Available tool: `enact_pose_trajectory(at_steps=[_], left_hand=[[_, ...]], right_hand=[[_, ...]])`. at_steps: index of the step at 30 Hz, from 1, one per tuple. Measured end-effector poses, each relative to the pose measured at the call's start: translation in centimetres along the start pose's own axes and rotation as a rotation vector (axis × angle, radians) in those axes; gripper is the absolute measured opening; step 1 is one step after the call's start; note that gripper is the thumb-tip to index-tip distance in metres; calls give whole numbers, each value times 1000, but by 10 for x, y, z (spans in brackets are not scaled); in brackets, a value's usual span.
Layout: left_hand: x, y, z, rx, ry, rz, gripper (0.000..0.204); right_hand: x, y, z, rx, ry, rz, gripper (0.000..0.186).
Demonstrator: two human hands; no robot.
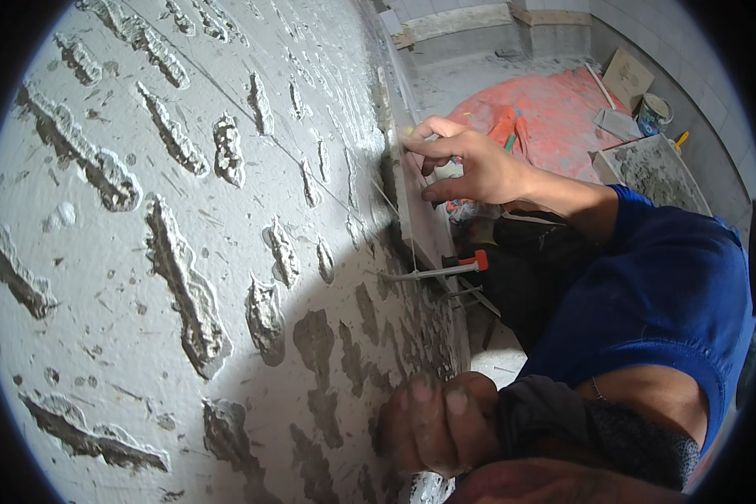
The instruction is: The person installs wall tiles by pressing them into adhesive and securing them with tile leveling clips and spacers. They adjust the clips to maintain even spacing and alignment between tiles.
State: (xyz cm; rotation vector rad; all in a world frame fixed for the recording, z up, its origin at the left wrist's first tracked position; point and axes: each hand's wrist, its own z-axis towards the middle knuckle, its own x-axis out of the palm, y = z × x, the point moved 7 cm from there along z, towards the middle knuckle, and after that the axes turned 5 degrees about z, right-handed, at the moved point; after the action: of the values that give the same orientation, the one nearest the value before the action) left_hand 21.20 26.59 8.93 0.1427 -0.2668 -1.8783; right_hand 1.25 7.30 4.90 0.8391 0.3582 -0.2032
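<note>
The grey wall on my left is scored with many deep gouges, and a pale long board runs along its edge. My right hand reaches from a blue sleeve to the board; its bent fingertips and thumb touch the board, a small gap between them. A thin string slants across the wall. Below that hand, a metal clamp with a red end sits across the board, and a second metal rod is just beneath. Low against the wall is my left hand, fingers curled; what they hold is hidden.
On the floor beyond lies a dusty pink-red sheet with an orange and green tool on it. A tray of grey mortar, a bucket and a square tile stand near the tiled wall. Dark material lies under my right arm.
</note>
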Motion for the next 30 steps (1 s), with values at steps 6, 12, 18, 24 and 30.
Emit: enact_pose_trajectory(at_steps=[6,12,18,24,30], left_hand=[[-1,1,-4,-154,-7,3,11],[-1,2,-4,-173,-10,-24,9],[-1,-2,0,-73,67,-39,10],[0,-1,-4,-137,-35,23,7],[2,-1,-4,-128,-123,25,12]], right_hand=[[2,2,-1,-49,-67,-99,70],[2,2,0,4,-63,-102,72],[4,5,0,-42,-73,-195,74],[5,5,-2,-55,-120,-217,72],[3,2,-7,-6,-135,-95,71]])
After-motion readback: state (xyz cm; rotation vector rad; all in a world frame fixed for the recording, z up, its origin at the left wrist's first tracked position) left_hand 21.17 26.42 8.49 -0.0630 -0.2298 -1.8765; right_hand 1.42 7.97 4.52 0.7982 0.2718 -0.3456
